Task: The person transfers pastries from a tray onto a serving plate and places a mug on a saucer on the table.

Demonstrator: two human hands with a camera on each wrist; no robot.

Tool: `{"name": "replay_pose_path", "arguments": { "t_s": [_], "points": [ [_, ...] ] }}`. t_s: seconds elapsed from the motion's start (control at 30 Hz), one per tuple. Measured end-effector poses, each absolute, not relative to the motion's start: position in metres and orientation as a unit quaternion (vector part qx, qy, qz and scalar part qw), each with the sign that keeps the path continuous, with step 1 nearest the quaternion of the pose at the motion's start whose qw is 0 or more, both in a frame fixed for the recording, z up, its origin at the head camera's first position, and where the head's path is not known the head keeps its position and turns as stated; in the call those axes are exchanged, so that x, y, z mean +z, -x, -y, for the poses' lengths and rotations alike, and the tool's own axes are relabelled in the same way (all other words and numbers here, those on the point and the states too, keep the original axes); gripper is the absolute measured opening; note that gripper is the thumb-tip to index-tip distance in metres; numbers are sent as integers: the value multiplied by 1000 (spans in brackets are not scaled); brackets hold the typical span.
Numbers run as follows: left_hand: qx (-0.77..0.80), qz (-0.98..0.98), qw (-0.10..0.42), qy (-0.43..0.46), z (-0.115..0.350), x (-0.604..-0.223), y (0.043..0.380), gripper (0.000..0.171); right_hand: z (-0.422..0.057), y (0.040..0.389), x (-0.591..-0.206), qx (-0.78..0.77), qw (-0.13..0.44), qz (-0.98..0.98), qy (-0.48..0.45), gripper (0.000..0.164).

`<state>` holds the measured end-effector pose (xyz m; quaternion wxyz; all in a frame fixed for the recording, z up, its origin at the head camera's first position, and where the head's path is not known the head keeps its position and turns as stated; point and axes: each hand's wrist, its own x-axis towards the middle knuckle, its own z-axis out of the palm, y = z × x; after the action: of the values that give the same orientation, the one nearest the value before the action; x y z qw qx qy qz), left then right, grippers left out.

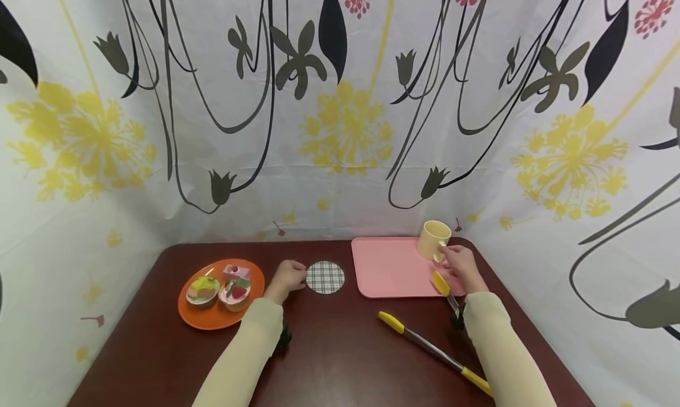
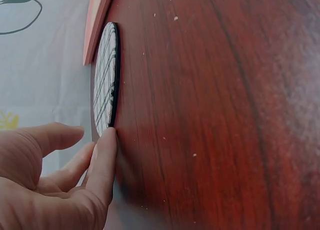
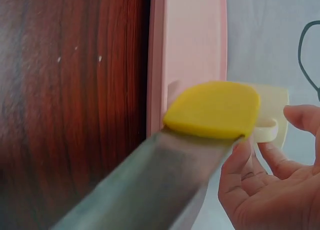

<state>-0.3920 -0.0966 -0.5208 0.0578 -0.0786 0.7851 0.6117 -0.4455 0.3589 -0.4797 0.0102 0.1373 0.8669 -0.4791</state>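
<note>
A cream mug (image 1: 429, 241) stands at the back right of the pink tray (image 1: 390, 268). My right hand (image 1: 461, 265) is at its handle; in the right wrist view, the thumb stands apart and the fingertips (image 3: 243, 150) are right by the handle. My left hand (image 1: 289, 277) is beside a round checked coaster (image 1: 326, 277) lying on the table. In the left wrist view, one straight finger reaches the coaster's near edge, with the thumb raised away from it. Yellow-tipped tongs (image 1: 432, 349) lie spread in front of the tray, one yellow tip (image 3: 215, 109) over its front edge by my right wrist.
On the left is an orange plate (image 1: 192, 318) with toy cupcakes (image 1: 203, 290) and a pink cake piece (image 1: 236, 271). The dark wooden table (image 1: 334, 360) ends at a patterned cloth (image 1: 350, 200) behind it and at both sides.
</note>
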Motion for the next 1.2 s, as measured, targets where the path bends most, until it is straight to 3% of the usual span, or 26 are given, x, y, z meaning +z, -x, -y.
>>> {"name": "replay_pose_path", "arguments": {
  "t_s": [0.27, 0.8, 1.2],
  "points": [
    [578, -811, 62, 71, 95, -520, 398, 34, -354, 453, -480, -500, 14, -853, -150, 62],
    [445, -894, 30, 53, 87, -523, 406, 24, -360, 467, -486, -549, 43, -814, -184, 31],
    [429, -901, 45, 49, 89, -522, 409, 26, -360, 475, -492, -577, 42, -796, -179, 37]
  ]
}}
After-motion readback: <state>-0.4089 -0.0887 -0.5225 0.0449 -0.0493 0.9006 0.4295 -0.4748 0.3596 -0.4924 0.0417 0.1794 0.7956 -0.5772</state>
